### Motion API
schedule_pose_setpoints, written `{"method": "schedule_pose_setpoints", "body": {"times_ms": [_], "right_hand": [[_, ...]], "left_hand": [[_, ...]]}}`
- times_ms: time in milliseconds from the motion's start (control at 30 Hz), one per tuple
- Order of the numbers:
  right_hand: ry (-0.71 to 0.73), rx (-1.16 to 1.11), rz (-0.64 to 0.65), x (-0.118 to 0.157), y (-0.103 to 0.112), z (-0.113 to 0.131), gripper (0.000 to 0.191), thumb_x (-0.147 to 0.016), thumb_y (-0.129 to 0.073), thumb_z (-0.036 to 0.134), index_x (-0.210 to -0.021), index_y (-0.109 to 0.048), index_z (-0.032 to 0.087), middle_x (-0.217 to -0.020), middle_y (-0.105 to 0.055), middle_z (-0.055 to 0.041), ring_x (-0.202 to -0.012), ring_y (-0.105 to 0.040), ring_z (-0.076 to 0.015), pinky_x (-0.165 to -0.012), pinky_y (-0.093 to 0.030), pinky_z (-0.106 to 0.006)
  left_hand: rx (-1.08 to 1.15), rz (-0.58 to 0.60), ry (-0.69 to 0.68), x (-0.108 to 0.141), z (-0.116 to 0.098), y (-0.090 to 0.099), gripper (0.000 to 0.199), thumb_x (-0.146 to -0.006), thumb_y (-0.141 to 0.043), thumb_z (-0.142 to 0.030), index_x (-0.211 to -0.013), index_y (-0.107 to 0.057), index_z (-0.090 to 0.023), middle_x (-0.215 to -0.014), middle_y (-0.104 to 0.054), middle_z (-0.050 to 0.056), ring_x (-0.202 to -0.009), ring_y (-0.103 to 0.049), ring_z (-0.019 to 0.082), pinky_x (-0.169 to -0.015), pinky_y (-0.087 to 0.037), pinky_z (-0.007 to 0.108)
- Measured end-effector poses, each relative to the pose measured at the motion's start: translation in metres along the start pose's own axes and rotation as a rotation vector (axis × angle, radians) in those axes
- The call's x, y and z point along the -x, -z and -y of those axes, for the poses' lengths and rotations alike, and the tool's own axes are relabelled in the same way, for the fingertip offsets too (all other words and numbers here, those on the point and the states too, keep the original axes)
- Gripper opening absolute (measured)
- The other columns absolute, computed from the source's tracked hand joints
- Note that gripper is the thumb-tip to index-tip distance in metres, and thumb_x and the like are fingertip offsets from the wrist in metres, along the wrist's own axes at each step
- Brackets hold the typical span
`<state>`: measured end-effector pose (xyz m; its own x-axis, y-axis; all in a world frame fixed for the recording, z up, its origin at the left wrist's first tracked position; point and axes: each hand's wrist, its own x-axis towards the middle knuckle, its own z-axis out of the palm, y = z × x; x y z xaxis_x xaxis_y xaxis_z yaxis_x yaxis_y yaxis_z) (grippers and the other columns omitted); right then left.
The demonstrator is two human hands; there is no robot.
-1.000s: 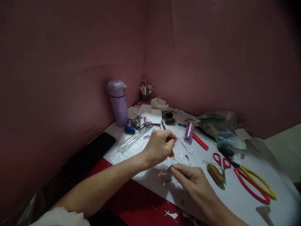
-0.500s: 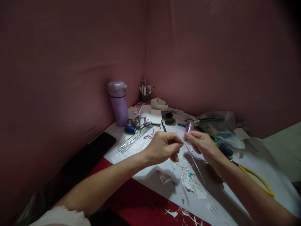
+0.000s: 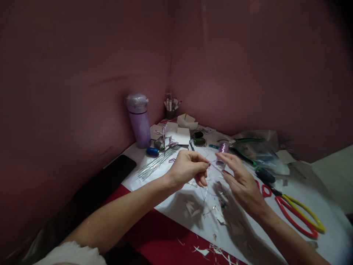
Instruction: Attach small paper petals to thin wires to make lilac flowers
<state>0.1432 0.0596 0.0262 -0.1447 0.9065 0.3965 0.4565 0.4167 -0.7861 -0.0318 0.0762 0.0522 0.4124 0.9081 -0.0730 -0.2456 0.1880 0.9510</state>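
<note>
One thin strand (image 3: 216, 168) is pinched in the left hand (image 3: 189, 169) near the purple spool (image 3: 223, 148), while the right hand (image 3: 242, 182), in front of that spool, is now spread wider than a moment ago, so the strand is presumably steadied by the left alone.

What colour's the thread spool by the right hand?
Purple: the shiny, cylindrical thread spool, best in head view.

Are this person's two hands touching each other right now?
Apart: the head view shows a gap between the left hand and the right hand, with a thin purple strand crossing it.
</note>
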Motion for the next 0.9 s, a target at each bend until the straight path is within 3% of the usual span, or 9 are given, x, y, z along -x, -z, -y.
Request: {"method": "schedule_pose_setpoints", "body": {"times_ms": [67, 133, 200, 267, 433, 533, 700, 900], "right_hand": [[-0.058, -0.236, 0.017, 0.001, -0.004, 0.009, 0.044, -0.079, -0.054, 0.019, -0.122, -0.054, 0.028, -0.133, -0.048, -0.0051, -0.124, -0.042, -0.0223, -0.103, -0.032, -0.040], [-0.196, -0.447, 0.083, 0.004, -0.012, 0.018, 0.046, -0.080, -0.058, 0.024, -0.125, -0.050, 0.027, -0.134, -0.049, -0.0070, -0.120, -0.048, -0.0236, -0.098, -0.039, -0.041], [-0.339, -0.527, 0.113, 0.006, -0.021, 0.024, 0.045, -0.080, -0.060, 0.030, -0.123, -0.051, 0.023, -0.122, -0.058, -0.0105, -0.105, -0.058, -0.0238, -0.085, -0.048, -0.039], [-0.395, -0.492, 0.068, 0.007, -0.027, 0.027, 0.040, -0.079, -0.062, 0.035, -0.115, -0.054, 0.019, -0.102, -0.065, -0.0098, -0.086, -0.063, -0.0207, -0.071, -0.051, -0.033], [-0.313, -0.296, -0.130, 0.010, -0.029, 0.025, 0.022, -0.077, -0.064, 0.036, -0.088, -0.057, 0.019, -0.066, -0.058, 0.0015, -0.060, -0.056, -0.0139, -0.052, -0.044, -0.024], [-0.260, -0.236, -0.156, 0.013, -0.029, 0.024, 0.017, -0.077, -0.064, 0.034, -0.081, -0.058, 0.019, -0.068, -0.060, 0.0004, -0.061, -0.055, -0.0141, -0.054, -0.043, -0.024], [-0.175, -0.126, -0.173, 0.017, -0.030, 0.019, 0.017, -0.081, -0.060, 0.034, -0.084, -0.063, 0.018, -0.073, -0.063, -0.0015, -0.064, -0.055, -0.0152, -0.058, -0.043, -0.026], [-0.109, 0.011, -0.203, 0.018, -0.027, 0.015, 0.016, -0.085, -0.055, 0.032, -0.082, -0.063, 0.018, -0.067, -0.059, -0.0006, -0.058, -0.049, -0.0132, -0.053, -0.037, -0.025]], "left_hand": [[0.003, -0.010, 0.018, 0.000, 0.000, 0.000, 0.006, -0.069, -0.060, -0.012, -0.067, -0.057, -0.008, -0.046, -0.056, 0.000, -0.034, -0.054, 0.010, -0.032, -0.041, 0.016], [0.005, -0.009, 0.021, 0.000, 0.000, 0.000, 0.007, -0.069, -0.060, -0.013, -0.066, -0.057, -0.008, -0.046, -0.056, 0.000, -0.034, -0.053, 0.009, -0.033, -0.042, 0.016], [0.005, 0.004, 0.023, 0.000, 0.001, 0.000, 0.007, -0.069, -0.060, -0.014, -0.067, -0.058, -0.007, -0.045, -0.057, 0.001, -0.034, -0.053, 0.009, -0.034, -0.042, 0.016], [0.003, 0.004, 0.029, -0.001, 0.002, -0.001, 0.008, -0.069, -0.060, -0.014, -0.068, -0.058, -0.007, -0.044, -0.057, 0.002, -0.035, -0.054, 0.009, -0.033, -0.041, 0.015], [-0.067, -0.059, 0.030, -0.002, 0.005, -0.003, 0.003, -0.072, -0.056, -0.012, -0.070, -0.055, -0.009, -0.041, -0.053, -0.002, -0.032, -0.052, 0.010, -0.031, -0.041, 0.016], [-0.121, -0.080, -0.014, -0.002, 0.009, -0.004, 0.002, -0.074, -0.054, -0.012, -0.073, -0.053, -0.011, -0.041, -0.052, -0.003, -0.032, -0.052, 0.010, -0.030, -0.042, 0.017], [-0.146, -0.076, -0.081, -0.002, 0.015, -0.005, 0.005, -0.074, -0.054, -0.010, -0.075, -0.050, -0.013, -0.045, -0.053, -0.004, -0.033, -0.053, 0.010, -0.031, -0.043, 0.018], [-0.067, 0.015, 0.008, 0.001, 0.010, -0.007, 0.006, -0.076, -0.049, -0.009, -0.080, -0.048, -0.013, -0.059, -0.059, -0.002, -0.033, -0.054, 0.009, -0.031, -0.042, 0.018]]}}
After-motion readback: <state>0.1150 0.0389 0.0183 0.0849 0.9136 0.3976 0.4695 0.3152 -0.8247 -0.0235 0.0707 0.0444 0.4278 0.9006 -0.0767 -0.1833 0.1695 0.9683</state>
